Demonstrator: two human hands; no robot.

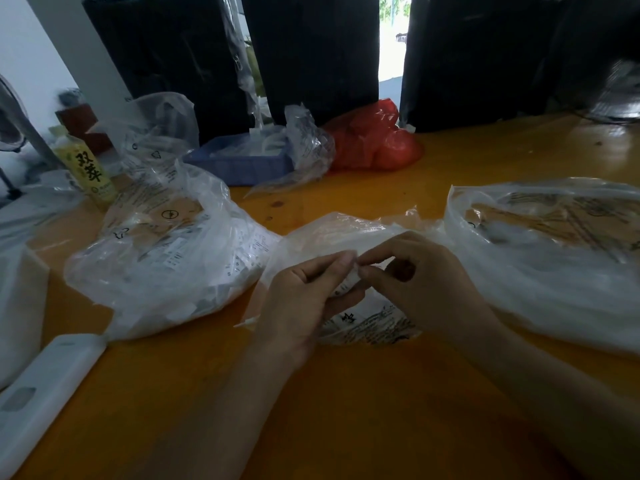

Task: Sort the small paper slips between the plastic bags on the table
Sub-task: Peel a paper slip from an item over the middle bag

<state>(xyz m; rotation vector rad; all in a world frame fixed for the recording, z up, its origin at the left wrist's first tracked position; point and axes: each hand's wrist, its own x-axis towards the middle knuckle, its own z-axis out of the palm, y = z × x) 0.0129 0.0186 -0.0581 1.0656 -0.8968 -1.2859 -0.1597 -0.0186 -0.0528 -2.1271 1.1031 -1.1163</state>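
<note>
Clear plastic everywhere, so go slow here. You look to be mid-sort: both hands meet over the middle bag [346,233], which lies right under your fingers, and between them is a small paper slip [350,279] or a little clump of them, hard to say which. Your left hand [304,292] has its fingers curled with thumb and forefinger pinching the slip's near edge, and your right hand [415,271] is curled too, pinching the same bit from the other side. Neither hand is spread at all.

My guess is you're peeling one slip off or reading it to decide where it goes. Next move needs a clean split, then a carry: the full bag [162,258] of slips sits just off your left hand, and the flatter bag [554,251] lies off your right. Slips are light and the plastic clings, so let go only once you're properly inside the bag's mouth.
</note>
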